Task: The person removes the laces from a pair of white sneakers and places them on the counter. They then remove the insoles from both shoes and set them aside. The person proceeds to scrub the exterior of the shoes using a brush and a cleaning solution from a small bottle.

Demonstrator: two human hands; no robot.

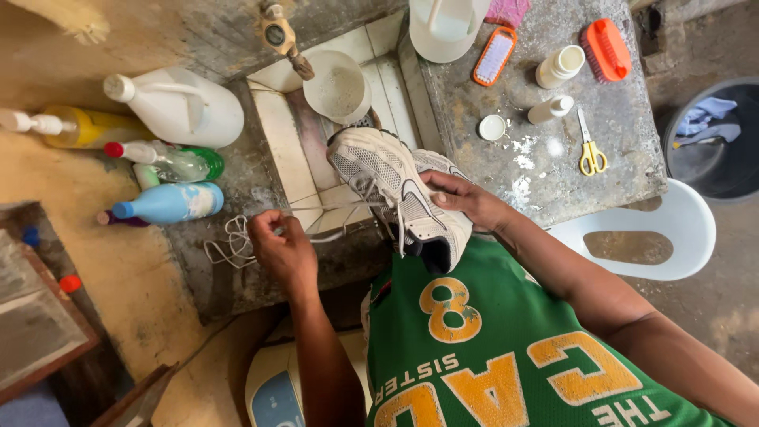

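Observation:
A worn white sneaker [387, 178] is held over the edge of a small tiled sink [277, 134], toe pointing toward the tap. My right hand [458, 198] grips the shoe at its laces and tongue. Its white shoelace [316, 213] stretches out to the left, where my left hand [281, 245] pinches it. More of the lace lies in loose loops [229, 249] on the concrete ledge beside that hand. A second pale shoe is partly hidden behind the first.
A white plastic bowl [338, 85] sits under a brass tap [278, 35]. Jugs and bottles [170, 158] lie on the left ledge. On the concrete counter: orange brushes [607, 49], small white bottles [560, 67], yellow scissors [590, 150]. A white plastic chair [672, 237] and a dark bucket [711, 134] stand right.

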